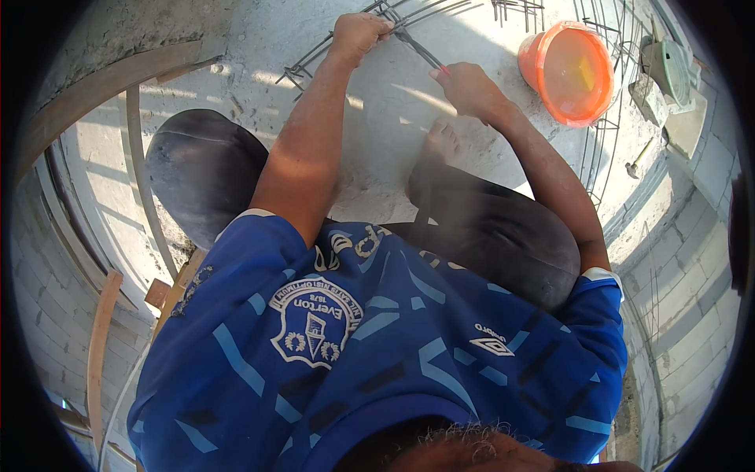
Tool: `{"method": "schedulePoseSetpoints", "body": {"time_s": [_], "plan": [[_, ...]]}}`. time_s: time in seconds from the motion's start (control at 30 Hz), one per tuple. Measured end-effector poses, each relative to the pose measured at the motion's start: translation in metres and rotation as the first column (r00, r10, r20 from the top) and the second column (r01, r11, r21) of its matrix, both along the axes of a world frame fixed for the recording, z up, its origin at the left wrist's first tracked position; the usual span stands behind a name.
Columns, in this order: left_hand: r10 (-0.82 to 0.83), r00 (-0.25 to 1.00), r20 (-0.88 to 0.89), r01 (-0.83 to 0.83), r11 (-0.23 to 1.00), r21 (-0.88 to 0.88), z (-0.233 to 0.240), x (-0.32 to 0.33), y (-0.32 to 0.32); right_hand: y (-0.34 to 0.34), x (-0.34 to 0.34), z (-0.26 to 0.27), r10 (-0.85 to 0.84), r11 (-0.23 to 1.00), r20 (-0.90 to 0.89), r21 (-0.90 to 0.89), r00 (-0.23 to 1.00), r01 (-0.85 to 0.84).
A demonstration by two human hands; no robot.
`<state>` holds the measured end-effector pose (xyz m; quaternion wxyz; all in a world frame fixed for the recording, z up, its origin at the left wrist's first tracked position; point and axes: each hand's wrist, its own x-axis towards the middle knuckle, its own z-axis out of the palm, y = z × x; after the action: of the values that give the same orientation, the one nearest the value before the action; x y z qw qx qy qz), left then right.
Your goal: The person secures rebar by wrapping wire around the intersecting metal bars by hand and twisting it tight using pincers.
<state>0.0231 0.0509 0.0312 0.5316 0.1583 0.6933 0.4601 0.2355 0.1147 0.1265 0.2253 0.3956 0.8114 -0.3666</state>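
A cage of steel reinforcing bars (312,56) lies on the concrete floor at the top of the view. On the bars, near where they cross, my left hand (361,36) is closed; what exactly its fingers pinch is too small to tell. My right hand (472,91) grips the red handle end of a dark metal hand tool, which looks like pincers (422,50). Its head meets the bars just right of my left fingertips. Both knees are bent, one on either side of the floor between my arms.
An orange bucket (534,65) of cloudy water with something yellow in it stands right of my right hand. Beyond it are more rebar cages (604,141), a concrete block (647,100), a green container (672,74) and a hammer (640,159). Wooden boards (106,354) stand at left.
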Motion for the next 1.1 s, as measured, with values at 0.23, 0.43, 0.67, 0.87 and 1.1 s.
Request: {"method": "schedulePoseSetpoints", "body": {"time_s": [0.23,0.43,0.67,0.87,1.1], "plan": [[-0.064,0.993,-0.099,0.067,0.998,0.022,-0.020,-0.002,0.002,0.003,0.036,-0.057,-0.573,-0.056,0.295,-0.945,0.765,0.323],[-0.069,0.997,-0.031,0.069,0.998,-0.015,-0.011,-0.005,0.004,0.010,0.037,-0.078,-0.498,0.209,0.222,-0.908,0.838,0.364],[-0.058,0.998,-0.008,0.058,0.998,-0.001,-0.010,-0.007,0.004,-0.033,0.021,-0.043,-0.284,0.959,-0.203,-0.044,0.937,0.281],[-0.071,0.997,0.029,0.072,0.996,-0.044,-0.007,-0.008,0.003,-0.045,0.023,-0.047,0.072,0.855,-0.229,0.515,0.971,0.058],[-0.015,1.000,0.013,0.015,1.000,-0.019,-0.004,-0.003,0.003,-0.040,0.021,-0.043,0.316,0.632,-0.132,0.768,0.940,-0.104]]}}
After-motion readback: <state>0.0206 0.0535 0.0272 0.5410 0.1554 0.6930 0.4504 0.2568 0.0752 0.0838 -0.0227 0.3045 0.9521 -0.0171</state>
